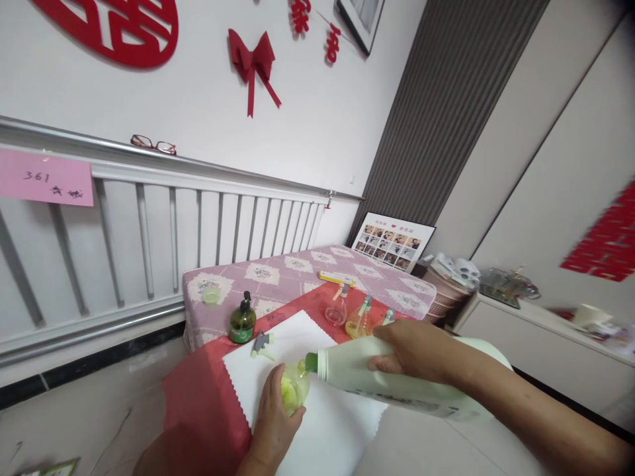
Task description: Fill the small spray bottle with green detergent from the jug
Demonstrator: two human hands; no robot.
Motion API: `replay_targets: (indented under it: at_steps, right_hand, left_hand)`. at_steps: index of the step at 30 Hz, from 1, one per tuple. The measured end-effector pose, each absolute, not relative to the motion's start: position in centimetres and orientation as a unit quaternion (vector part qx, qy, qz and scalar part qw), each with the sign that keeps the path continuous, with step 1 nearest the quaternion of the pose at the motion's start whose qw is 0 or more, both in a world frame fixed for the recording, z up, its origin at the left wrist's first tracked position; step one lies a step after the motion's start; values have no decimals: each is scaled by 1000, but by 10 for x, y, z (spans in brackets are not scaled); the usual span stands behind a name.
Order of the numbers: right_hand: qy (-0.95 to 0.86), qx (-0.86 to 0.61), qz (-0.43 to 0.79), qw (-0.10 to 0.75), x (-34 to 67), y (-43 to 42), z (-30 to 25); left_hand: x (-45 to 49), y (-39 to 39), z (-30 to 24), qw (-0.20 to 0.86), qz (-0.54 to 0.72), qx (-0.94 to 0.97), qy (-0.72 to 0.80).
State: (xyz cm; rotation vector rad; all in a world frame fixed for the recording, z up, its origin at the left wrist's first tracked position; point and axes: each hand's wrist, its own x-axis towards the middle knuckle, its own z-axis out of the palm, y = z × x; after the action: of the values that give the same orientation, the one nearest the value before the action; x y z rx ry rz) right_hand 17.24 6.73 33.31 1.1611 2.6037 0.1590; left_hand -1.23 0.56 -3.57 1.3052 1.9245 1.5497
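Observation:
My right hand grips a large pale green jug, tipped almost on its side. Its green spout meets the mouth of a small clear bottle with yellow-green liquid inside. Wrapped round that bottle, my left hand keeps it tilted above a white scalloped mat. A grey and green spray head lies on the mat, off any bottle. Behind it stands a dark green pump bottle. Past the jug are a clear spray bottle and a spray bottle with yellow liquid.
A red cloth lies over the patterned table cover. On the cover are a pale green lid and a yellow item. A white radiator runs along the wall. A pink basket and white cabinet stand right.

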Motion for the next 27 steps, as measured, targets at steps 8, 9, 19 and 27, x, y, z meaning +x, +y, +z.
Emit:
replay_targets:
  at_steps: [8,9,19,27]
  right_hand:
    - [905,397,56,140,174,65,333]
    - [905,397,55,140,174,65,334]
    - [904,400,52,143,172,65,335]
    - [909,392,51,135,174,67,333]
  left_hand:
    - [-18,8,-43,171,541,477,671]
    - [-18,8,-44,169,541,476,672]
    - [-15,8,-44,155,547,466,678]
    - [-15,5,-34,170,538,466,682]
